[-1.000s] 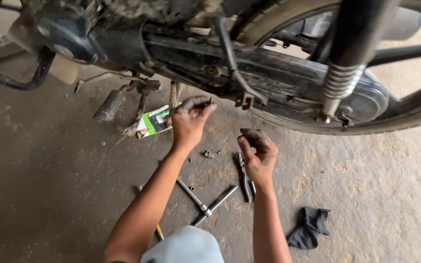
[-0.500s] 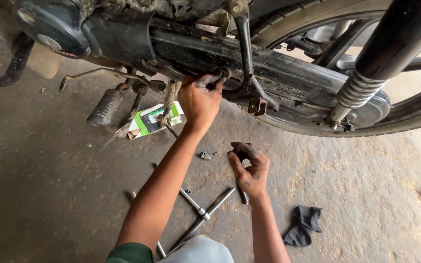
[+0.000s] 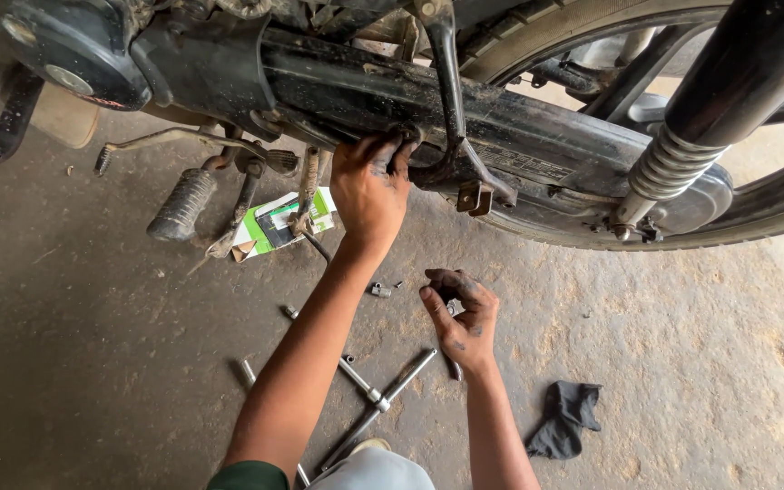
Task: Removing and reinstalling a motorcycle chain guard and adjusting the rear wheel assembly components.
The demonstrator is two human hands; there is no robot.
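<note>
left hand (image 3: 369,186) is up against the underside of the chain cover (image 3: 501,145), fingers (image 3: 383,154) curled and pressed to its lower edge, thumb side toward the footpeg (image 3: 181,204). i cannot tell whether anything sits under those fingertips; they are dark with grease and partly in shadow.

right hand (image 3: 460,313) hangs lower, above the floor (image 3: 93,345), palm toward me. its fingers are bent in and drawn together, thumb meeting forefinger in a pinch around something small and dark; i cannot tell what it is.

between the two hands, on the floor, lies a small nut (image 3: 379,290). just below the right wrist the cross wrench (image 3: 378,399) lies flat, one arm reaching toward that hand. right of the right forearm, well apart, a black rag (image 3: 566,417) lies crumpled. left of the left hand, near the footpeg, a green and white box (image 3: 283,222) lies on the floor. the shock spring (image 3: 669,172) stands off to the right of the left hand.
</note>
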